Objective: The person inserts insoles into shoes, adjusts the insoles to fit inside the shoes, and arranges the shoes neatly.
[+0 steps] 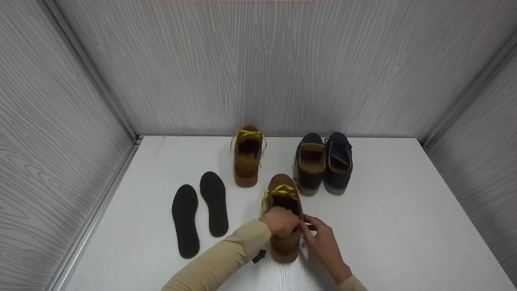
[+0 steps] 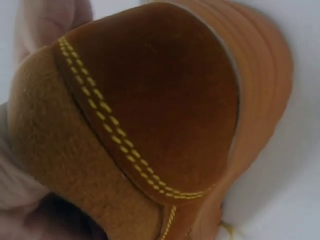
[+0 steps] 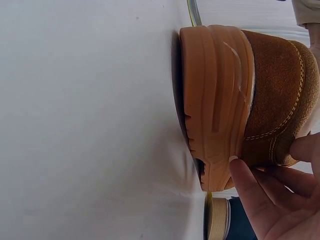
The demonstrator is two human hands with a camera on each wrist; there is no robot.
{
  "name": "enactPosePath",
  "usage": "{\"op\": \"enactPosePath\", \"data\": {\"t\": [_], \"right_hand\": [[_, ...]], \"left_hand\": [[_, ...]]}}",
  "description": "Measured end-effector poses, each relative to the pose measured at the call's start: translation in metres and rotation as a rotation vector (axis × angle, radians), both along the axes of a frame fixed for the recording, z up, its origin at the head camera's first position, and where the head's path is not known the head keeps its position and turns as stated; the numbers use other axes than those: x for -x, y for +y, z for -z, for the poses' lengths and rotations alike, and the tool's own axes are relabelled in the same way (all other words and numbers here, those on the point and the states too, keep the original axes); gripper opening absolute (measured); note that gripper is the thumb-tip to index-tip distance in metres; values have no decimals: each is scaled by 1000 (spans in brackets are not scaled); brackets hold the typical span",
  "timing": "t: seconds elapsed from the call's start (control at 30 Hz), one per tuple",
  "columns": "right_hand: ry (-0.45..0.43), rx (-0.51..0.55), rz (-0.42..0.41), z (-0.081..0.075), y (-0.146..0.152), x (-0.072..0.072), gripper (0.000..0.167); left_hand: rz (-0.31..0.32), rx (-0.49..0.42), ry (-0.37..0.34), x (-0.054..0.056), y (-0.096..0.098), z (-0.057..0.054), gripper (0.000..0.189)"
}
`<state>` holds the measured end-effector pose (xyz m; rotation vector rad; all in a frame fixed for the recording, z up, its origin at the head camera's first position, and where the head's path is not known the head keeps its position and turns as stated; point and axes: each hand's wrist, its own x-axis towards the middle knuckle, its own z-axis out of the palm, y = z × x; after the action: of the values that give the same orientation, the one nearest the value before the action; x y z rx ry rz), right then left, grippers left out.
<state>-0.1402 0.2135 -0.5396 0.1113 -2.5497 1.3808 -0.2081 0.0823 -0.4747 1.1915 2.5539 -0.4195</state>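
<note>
A brown boat shoe (image 1: pixel 284 252) with yellow laces stands upright, its heel toward me. My left hand (image 1: pixel 281 221) reaches over its opening; the fingertips are hidden inside, and I cannot tell whether they grip anything. On the shoe's right side, my right hand (image 1: pixel 323 242) pinches the collar, thumb at the top edge. One finger (image 3: pixel 242 177) touches the side just above the rubber sole in the right wrist view. The heel (image 2: pixel 165 95), with its double yellow stitching, fills the left wrist view.
Another brown shoe (image 1: pixel 247 171) with yellow laces stands behind, to the left. Two dark shoes, one (image 1: pixel 310 184) beside the other (image 1: pixel 336 184), stand at the back right. Two dark insoles, one (image 1: pixel 186 222) left of the other (image 1: pixel 216 206), lie flat. A small black item (image 1: pixel 259 256) sits by my left sleeve.
</note>
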Motion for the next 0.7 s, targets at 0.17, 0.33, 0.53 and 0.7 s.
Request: {"op": "enactPosePath", "data": {"t": [0.17, 0.33, 0.53, 0.7], "right_hand": [[-20, 19, -5, 0, 0, -1, 28], [-56, 44, -15, 2, 0, -2, 33], [-48, 59, -21, 1, 0, -2, 34], [-48, 52, -30, 1, 0, -1, 35]], "left_hand": [[-1, 12, -138, 3, -1, -5, 7], [-47, -51, -132, 0, -4, -1, 6], [-92, -122, 40, -9, -4, 5, 9], [-104, -132, 52, -12, -4, 1, 8]]}}
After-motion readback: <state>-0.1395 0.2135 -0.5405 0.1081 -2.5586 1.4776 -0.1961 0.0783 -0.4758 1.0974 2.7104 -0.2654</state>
